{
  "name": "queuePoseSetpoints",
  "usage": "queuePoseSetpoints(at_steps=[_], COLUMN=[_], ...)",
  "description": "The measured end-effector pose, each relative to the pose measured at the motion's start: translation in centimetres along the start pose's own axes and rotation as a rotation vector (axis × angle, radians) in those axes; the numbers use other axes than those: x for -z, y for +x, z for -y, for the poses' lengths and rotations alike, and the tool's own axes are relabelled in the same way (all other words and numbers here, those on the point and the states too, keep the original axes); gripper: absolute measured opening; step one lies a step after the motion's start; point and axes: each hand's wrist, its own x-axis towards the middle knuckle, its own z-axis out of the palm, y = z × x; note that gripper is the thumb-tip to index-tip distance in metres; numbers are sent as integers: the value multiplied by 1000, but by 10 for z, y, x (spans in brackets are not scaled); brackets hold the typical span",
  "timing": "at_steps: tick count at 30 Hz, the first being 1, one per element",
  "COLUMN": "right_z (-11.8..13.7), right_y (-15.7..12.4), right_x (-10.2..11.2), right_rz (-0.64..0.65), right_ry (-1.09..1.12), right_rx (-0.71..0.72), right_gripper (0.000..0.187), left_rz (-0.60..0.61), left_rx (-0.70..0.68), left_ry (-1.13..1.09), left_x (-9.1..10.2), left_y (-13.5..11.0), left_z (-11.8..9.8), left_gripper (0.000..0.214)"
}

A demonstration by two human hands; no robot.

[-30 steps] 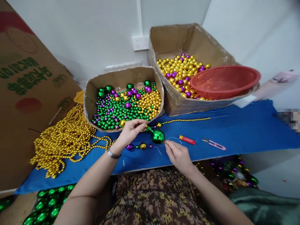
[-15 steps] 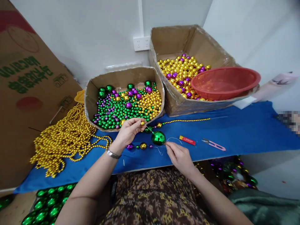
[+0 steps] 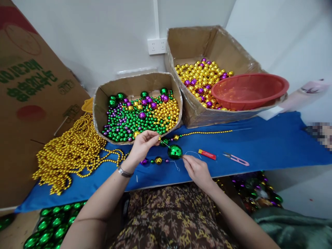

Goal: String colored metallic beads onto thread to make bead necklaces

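My left hand (image 3: 145,142) is closed in a pinch on a small gold bead (image 3: 159,138), in front of the smaller carton. A thin string runs from there to a large shiny green bead (image 3: 175,151). Just right of that bead, the fingertips of my right hand (image 3: 196,170) are pinched together on the string where it comes out. Under my hands lies a strand with purple, green and gold beads (image 3: 158,160), its loose thread end curling on the cloth. Behind the green bead, another strand leads into a row of small gold beads (image 3: 204,133).
A smaller carton (image 3: 98,121) holds green, purple and gold beads. The larger carton (image 3: 197,119) behind holds gold and purple beads and a red basin (image 3: 250,91). Gold bead chains (image 3: 70,155) are heaped left. A red lighter (image 3: 207,154) and pink thread snips (image 3: 236,158) lie right on blue cloth (image 3: 272,145).
Both hands hold nearly the same place and grip. The gold bead at my left fingertips and the green bead have shifted only very slightly.
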Motion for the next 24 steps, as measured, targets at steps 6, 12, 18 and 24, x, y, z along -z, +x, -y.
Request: queuePoseSetpoints(at_steps=[6, 12, 18, 24], right_z=[-19, -16, 7, 16], right_y=[-9, 3, 31, 43], right_x=[-23, -8, 0, 21], right_rz=[226, 181, 79, 33], right_ry=[21, -4, 245, 441], right_rx=[-156, -143, -47, -209], right_gripper=[21, 28, 27, 28], left_rz=[101, 113, 131, 321], left_rx=[15, -339, -494, -513], left_ry=[244, 533, 438, 564], left_x=[-10, -16, -36, -39], left_y=[-13, -14, -8, -13], left_z=[44, 24, -24, 15], left_gripper=[25, 16, 14, 40])
